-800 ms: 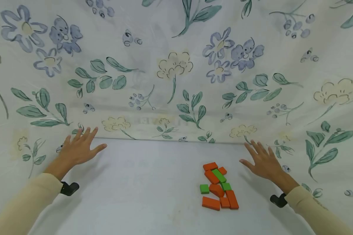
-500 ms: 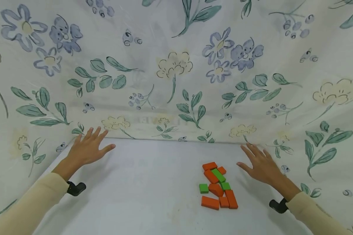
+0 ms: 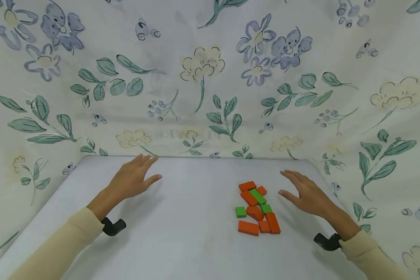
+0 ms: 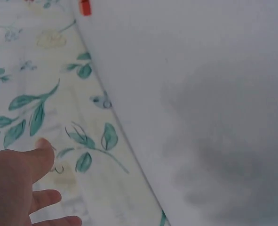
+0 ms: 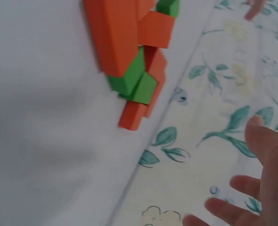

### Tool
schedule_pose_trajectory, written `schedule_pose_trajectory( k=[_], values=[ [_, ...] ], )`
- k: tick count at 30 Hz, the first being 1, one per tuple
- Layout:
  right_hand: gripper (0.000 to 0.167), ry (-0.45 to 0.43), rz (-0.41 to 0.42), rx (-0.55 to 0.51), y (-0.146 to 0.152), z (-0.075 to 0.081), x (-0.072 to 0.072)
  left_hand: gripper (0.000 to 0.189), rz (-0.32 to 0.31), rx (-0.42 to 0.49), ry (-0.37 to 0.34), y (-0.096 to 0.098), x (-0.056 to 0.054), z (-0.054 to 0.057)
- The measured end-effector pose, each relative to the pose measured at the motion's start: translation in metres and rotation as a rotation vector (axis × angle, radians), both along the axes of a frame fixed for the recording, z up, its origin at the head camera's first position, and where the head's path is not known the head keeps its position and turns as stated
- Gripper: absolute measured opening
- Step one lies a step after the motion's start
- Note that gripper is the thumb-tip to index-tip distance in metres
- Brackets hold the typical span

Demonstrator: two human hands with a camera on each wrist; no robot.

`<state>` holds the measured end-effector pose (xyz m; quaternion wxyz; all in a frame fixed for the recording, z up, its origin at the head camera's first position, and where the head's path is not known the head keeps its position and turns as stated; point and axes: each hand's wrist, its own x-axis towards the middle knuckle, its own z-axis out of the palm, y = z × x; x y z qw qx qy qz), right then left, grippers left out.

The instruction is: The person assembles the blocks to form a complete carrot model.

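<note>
1. Left hand [image 3: 133, 177]: fingers straight, thumb spread wide, holding nothing; blocks well off to the right of its fingertips
2. Right hand [image 3: 309, 194]: thumb wide of the fingers, nothing held, raised beside the blocks
3. Orange blocks [image 3: 254, 213] and green blocks [image 3: 258, 196] lie loosely clustered on the white table [image 3: 182, 217], left of the right thumb tip and running back toward the body
4. Small orange block [image 3: 261, 190] sits near that thumb tip; finger height above the table hard to judge, wrist views soft
5. Step, my read: hands poised, pre-contact
6. Next move calls for lowering right fingers leftward, then narrowing on one block
</note>
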<state>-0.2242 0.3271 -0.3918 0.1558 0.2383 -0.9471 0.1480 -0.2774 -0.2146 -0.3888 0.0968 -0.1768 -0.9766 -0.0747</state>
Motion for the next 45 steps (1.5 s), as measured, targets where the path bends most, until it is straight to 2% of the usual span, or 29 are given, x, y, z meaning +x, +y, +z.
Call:
schedule_pose_trajectory(
  k=[4, 6, 12, 18, 20, 27, 33, 38, 40, 45],
  values=[
    [0.059, -0.066, 0.004, -0.035, 0.002, 0.001, 0.008, 0.066, -0.084, 0.029, 0.060, 0.024, 0.005, -0.006],
    [0.058, -0.103, 0.007, -0.044, 0.003, 0.001, 0.012, 0.064, -0.116, 0.043, 0.066, 0.036, 0.008, -0.007],
    [0.057, -0.255, 0.049, -0.096, 0.000, -0.007, 0.021, 0.060, -0.199, 0.070, 0.057, 0.066, 0.018, -0.008],
    [0.053, -0.436, 0.134, -0.116, -0.001, -0.025, 0.028, 0.061, -0.310, 0.086, 0.023, 0.098, 0.026, -0.013],
    [0.052, -0.465, 0.162, -0.129, -0.001, -0.032, 0.030, 0.062, -0.349, 0.087, 0.009, 0.110, 0.029, -0.015],
    [0.050, -0.412, 0.227, -0.175, 0.000, -0.046, 0.030, 0.051, -0.468, 0.042, -0.044, 0.152, 0.038, -0.022],
    [0.057, -0.452, 0.176, -0.156, -0.002, -0.050, 0.032, 0.041, -0.633, 0.043, -0.138, 0.193, 0.048, -0.028],
    [0.055, -0.430, 0.170, -0.156, -0.003, -0.054, 0.033, 0.036, -0.767, -0.033, -0.075, 0.223, 0.051, -0.035],
    [0.054, -0.421, 0.173, -0.163, -0.002, -0.056, 0.034, 0.037, -0.791, -0.080, -0.052, 0.232, 0.051, -0.040],
    [0.052, -0.399, 0.193, -0.181, -0.001, -0.063, 0.038, 0.038, -0.813, -0.177, -0.054, 0.246, 0.054, -0.052]
  ],
)
